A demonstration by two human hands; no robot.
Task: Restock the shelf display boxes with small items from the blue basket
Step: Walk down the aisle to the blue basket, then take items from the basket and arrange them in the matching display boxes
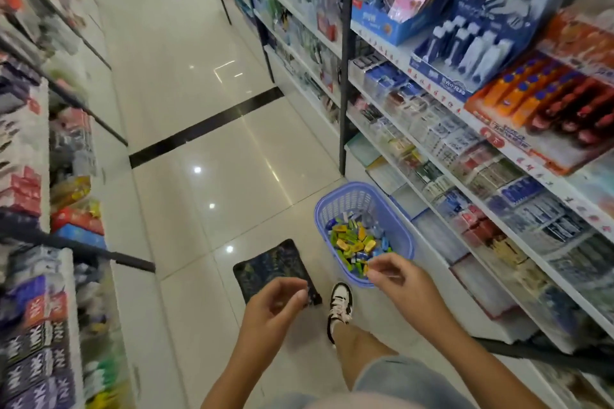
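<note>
Blue basket [392,216] of small items [357,242] on the floor [206,143] beside the right-hand shelves [465,129]. Right hand [395,276], just over the near rim, grip pinching a small item; left hand [275,305] apart, fingers loosely curled, holding nothing visible; dark mat [265,262] beneath it

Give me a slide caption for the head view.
Both hands poised above a blue basket of small items in a shop aisle.

A basket [362,209] is set on the floor [206,149] against the foot of the right-hand shelves [465,156], with small items [355,242] heaped inside. A mat [272,266] is laid left of it, a shoe [339,305] between them; what seems a small item is pinched by the right hand [395,279] above the basket's near rim
</note>
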